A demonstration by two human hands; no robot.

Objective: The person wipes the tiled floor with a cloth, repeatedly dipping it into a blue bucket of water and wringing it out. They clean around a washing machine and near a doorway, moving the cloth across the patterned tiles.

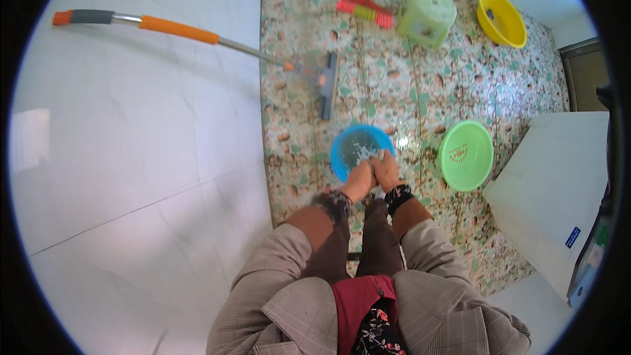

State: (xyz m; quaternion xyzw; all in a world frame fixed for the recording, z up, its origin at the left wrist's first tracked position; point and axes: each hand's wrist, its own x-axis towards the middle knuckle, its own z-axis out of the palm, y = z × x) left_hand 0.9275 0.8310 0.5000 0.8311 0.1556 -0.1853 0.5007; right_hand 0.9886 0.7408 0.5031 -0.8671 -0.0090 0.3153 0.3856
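Observation:
My left hand (359,181) and my right hand (386,169) are pressed together, fingers curled, over the near rim of a blue basin (342,148) on the floor. The basin holds water with white foam. A small pale thing (378,156) peeks out between the fingertips of both hands; its kind is too small to tell. Both wrists wear dark patterned cuffs, and my knees rise just below them.
A green basin (467,155) lies right of the blue one. A long-handled squeegee (325,84) leans from the white wall at left. At the back stand a red broom (365,10), a green stool (427,14) and a yellow basin (501,18). A white appliance (559,184) stands at right.

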